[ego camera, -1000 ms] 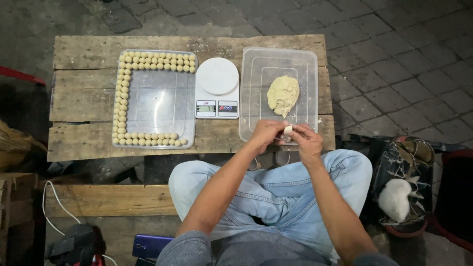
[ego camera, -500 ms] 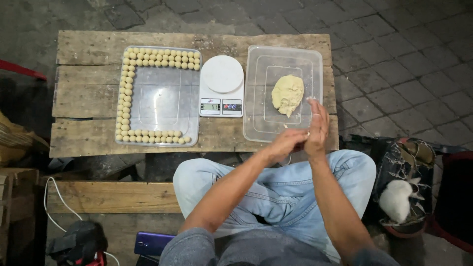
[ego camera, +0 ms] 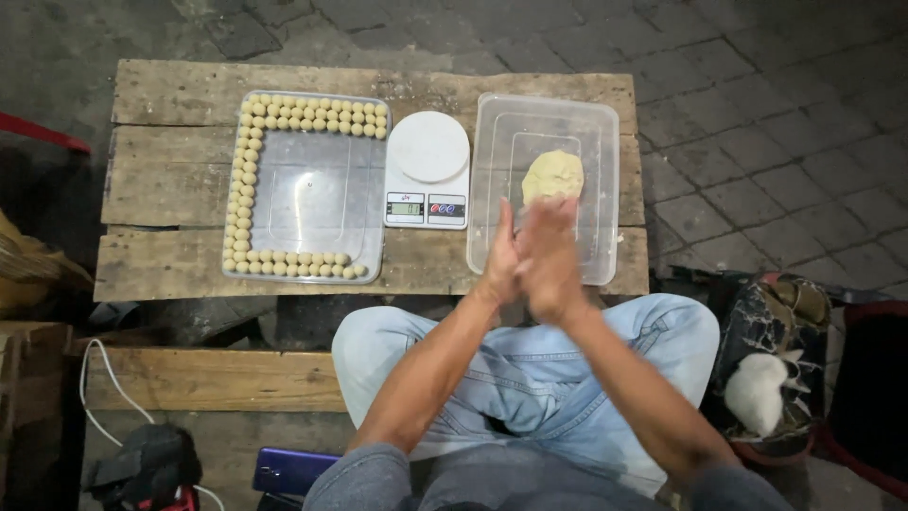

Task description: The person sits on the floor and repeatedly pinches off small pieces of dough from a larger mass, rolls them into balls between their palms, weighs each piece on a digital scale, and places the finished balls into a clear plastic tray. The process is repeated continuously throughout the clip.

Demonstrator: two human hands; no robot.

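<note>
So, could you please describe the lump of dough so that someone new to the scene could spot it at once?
On the wooden table, look in the clear plastic tub at the right end, next to the white kitchen scale. The lump of dough lies inside: one big pale-yellow mass, unlike the many small balls lining the tray at the left.

I see a dim scene lit from above, brightest on the wooden table (ego camera: 378, 85) and fading to near-black at the left edge. My right hand (ego camera: 549, 260) is motion-blurred. The clear plastic tray (ego camera: 312, 194) shows soft glare. The edges bow slightly.
</note>
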